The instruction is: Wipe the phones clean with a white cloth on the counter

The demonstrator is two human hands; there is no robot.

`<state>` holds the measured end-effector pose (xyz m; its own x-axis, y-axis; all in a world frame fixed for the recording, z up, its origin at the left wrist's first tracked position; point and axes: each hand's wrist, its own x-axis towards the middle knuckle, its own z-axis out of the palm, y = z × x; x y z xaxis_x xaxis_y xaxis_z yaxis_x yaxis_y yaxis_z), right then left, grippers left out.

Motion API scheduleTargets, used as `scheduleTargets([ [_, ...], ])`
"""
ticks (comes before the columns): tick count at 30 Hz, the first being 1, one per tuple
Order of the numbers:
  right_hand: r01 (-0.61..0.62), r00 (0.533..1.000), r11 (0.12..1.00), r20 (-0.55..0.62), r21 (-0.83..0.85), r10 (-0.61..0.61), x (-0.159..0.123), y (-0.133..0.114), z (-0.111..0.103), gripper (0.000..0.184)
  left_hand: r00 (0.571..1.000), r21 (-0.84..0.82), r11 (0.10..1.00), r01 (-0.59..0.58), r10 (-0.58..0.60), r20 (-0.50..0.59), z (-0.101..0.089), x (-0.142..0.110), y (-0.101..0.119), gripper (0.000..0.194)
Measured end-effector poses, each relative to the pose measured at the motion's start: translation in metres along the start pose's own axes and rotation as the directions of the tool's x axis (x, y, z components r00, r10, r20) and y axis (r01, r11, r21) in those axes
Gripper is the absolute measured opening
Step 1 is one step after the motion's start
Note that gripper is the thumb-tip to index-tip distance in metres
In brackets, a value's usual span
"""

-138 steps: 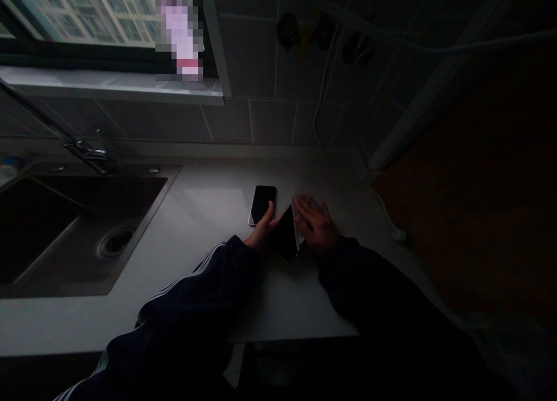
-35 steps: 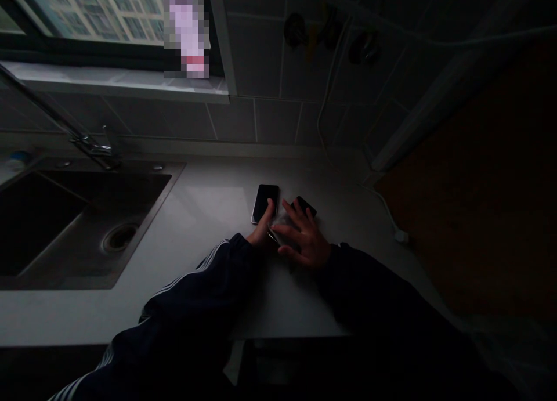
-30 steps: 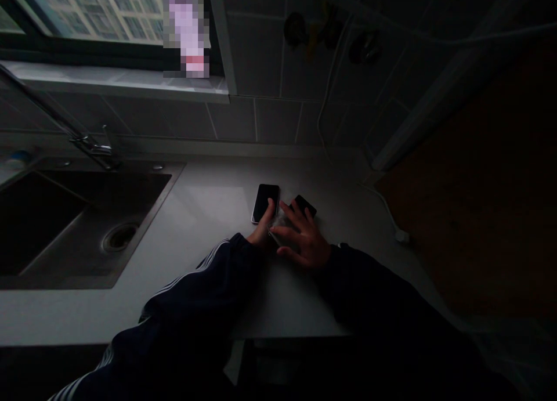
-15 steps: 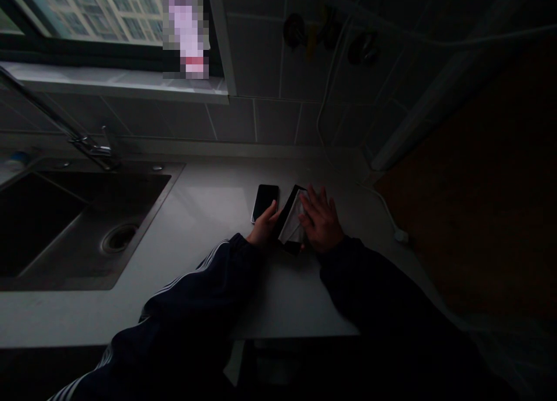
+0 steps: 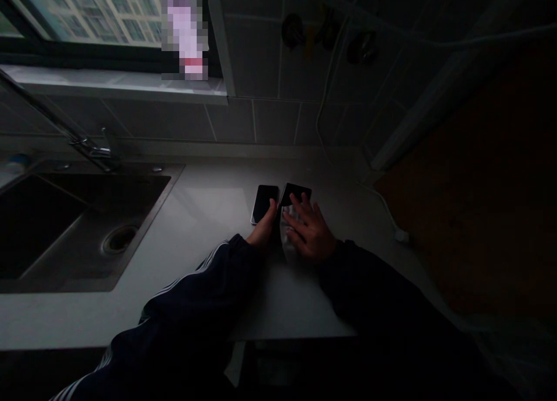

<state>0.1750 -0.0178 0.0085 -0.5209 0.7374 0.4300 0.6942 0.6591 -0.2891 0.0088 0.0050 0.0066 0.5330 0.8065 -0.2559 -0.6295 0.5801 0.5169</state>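
Observation:
My left hand [image 5: 262,230] grips the left edge of a dark, glossy flat device [image 5: 300,190] that looks like a phone, its thumb up and its other fingers hidden behind it. Over the device's lower part lies a light grey cloth [image 5: 288,245]. My right hand [image 5: 310,231] presses that cloth against the surface, fingers spread, with some fingertips reaching past the cloth onto the dark face. A black phone [image 5: 263,202] with a pale edge lies face up on the counter, just beyond my left thumb.
A steel sink [image 5: 143,215] with a drain is set into the white counter [image 5: 209,215] at left, under a chrome faucet [image 5: 93,148]. A white cable [image 5: 324,108] hangs down the tiled wall. A white plug [image 5: 401,235] lies at the right, near a brown panel [image 5: 478,215].
My right hand has slid the cloth toward me and slightly left, uncovering the device's upper part. The device now looks turned flatter to view. The phone on the counter has not moved.

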Motion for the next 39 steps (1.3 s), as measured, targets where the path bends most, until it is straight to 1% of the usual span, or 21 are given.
scheduleTargets([
  [3,0.05,0.998,0.999,0.037,0.004,-0.05,-0.001,-0.008,0.0,0.046,0.997,-0.012,0.997,-0.07,0.07,-0.029,-0.005,0.003,0.0,0.062],
  [7,0.041,0.999,0.999,0.016,-0.011,-0.04,-0.001,-0.007,-0.002,0.043,0.989,-0.02,0.99,-0.141,0.14,-0.036,-0.008,0.006,0.001,0.063],
  [10,-0.04,0.999,0.999,-0.017,-0.031,0.039,0.0,-0.001,-0.005,0.045,0.992,0.011,0.993,-0.121,0.121,-0.028,-0.007,0.004,-0.001,0.064],
  [13,-0.163,0.982,0.987,-0.098,-0.013,0.161,0.001,0.007,-0.006,0.045,0.994,0.032,0.995,-0.092,0.094,-0.059,-0.003,0.002,-0.002,0.06],
  [15,-0.235,0.96,0.97,-0.139,0.06,0.242,0.002,0.013,-0.007,0.045,0.993,0.029,0.995,-0.091,0.093,-0.078,-0.002,0.002,-0.002,0.056],
  [17,-0.277,0.944,0.946,-0.137,0.168,0.301,0.002,0.016,-0.008,0.049,0.994,0.039,0.996,-0.081,0.083,-0.068,0.0,0.001,-0.002,0.055],
  [21,-0.301,0.922,0.883,-0.124,0.361,0.366,0.003,0.019,-0.011,0.053,1.0,0.144,0.989,0.016,-0.013,-0.016,0.003,-0.003,-0.002,0.059],
  [24,-0.285,0.903,0.823,-0.15,0.491,0.402,0.004,0.019,-0.014,0.052,0.997,0.23,0.97,0.073,-0.062,-0.055,0.005,-0.005,-0.002,0.06],
  [26,-0.256,0.905,0.781,-0.143,0.569,0.401,0.004,0.019,-0.013,0.048,0.995,0.259,0.964,0.056,-0.032,-0.095,0.005,-0.005,-0.002,0.06],
  [28,-0.229,0.915,0.74,-0.119,0.632,0.385,0.004,0.018,-0.011,0.043,0.993,0.266,0.964,0.009,0.022,-0.113,0.004,-0.003,-0.003,0.062],
  [31,-0.208,0.937,0.689,-0.061,0.694,0.344,0.004,0.016,-0.008,0.037,0.991,0.259,0.964,-0.058,0.086,-0.099,0.002,-0.001,-0.003,0.064],
  [33,-0.214,0.948,0.673,-0.014,0.708,0.317,0.003,0.014,-0.007,0.034,0.992,0.25,0.966,-0.06,0.086,-0.092,0.0,0.0,-0.002,0.065],
  [36,-0.242,0.953,0.677,0.04,0.695,0.299,0.003,0.013,-0.007,0.032,0.995,0.226,0.974,-0.011,0.033,-0.096,-0.001,0.0,-0.002,0.069],
  [37,-0.249,0.953,0.681,0.047,0.689,0.301,0.004,0.013,-0.007,0.033,0.995,0.22,0.976,0.002,0.019,-0.097,-0.001,0.0,-0.002,0.07],
  [39,-0.248,0.949,0.688,0.03,0.682,0.312,0.004,0.014,-0.007,0.037,0.995,0.218,0.976,-0.025,0.045,-0.089,-0.001,0.001,-0.003,0.069],
])
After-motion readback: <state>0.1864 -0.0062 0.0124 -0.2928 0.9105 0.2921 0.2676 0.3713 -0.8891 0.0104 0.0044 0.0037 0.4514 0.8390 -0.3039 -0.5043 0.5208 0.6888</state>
